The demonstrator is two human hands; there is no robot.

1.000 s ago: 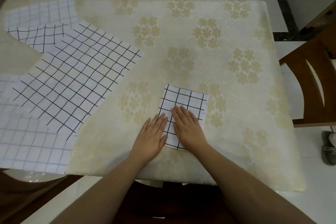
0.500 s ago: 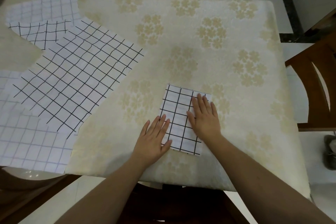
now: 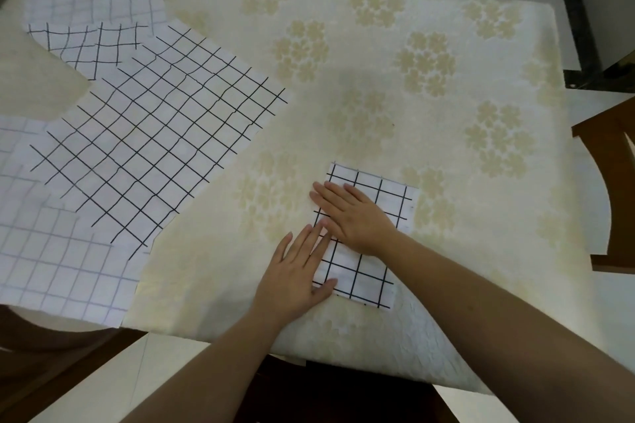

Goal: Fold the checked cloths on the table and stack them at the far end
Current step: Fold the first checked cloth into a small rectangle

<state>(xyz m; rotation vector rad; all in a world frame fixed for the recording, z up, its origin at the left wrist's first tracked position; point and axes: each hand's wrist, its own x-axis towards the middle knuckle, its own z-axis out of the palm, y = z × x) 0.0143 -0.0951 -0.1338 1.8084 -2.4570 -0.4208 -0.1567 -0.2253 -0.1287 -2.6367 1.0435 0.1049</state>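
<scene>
Both hands lie flat with straight fingers on one folded cloth near the table's front edge, at about 5 o'clock from its centre. The left hand presses the cloth's near-left edge; the right hand rests across its middle, fingertips pointing toward 10 o'clock. Neither grasps anything. To finish this step well, I judge the palms should sweep outward from the centre so the layers sit flush and creases set sharply. The cloth's long axis runs roughly from 5 to 11 o'clock, its far short edge toward the table's far end. Four unfolded checked cloths overlap at 9 to 10 o'clock, still waiting. No stack shows yet at the far end.
</scene>
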